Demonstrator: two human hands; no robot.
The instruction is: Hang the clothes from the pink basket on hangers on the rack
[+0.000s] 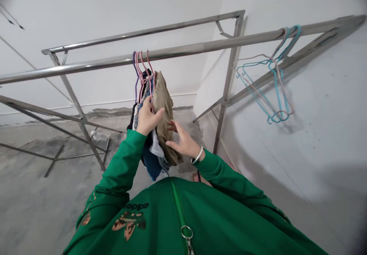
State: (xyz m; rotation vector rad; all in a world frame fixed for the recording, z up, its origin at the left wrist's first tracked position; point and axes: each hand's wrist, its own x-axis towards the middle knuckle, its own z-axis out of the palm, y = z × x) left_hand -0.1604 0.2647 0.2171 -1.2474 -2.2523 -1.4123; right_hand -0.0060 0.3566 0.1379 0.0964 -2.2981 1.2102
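Several garments hang close together on pink hangers (140, 71) and a purple hanger (134, 58) hooked over a metal rail. Outermost on the right is a khaki garment (163, 106). Beside it show dark, blue and white clothes, including a white piece (156, 146) and a blue one (151, 163) lower down. My left hand (149, 118) lies against the clothes just left of the khaki garment, thumb spread away from its fingers. At the khaki garment's right side is my right hand (183, 140), fingers apart, fingertips at or close to the cloth; contact is unclear.
The metal rail (177, 51) crosses in front of me, with a second rail (143, 34) behind it. Blue and pinkish-grey wire hangers (276, 75) hang on the right by the white wall. Metal legs (77, 106) stand on the concrete floor (43, 201) at left.
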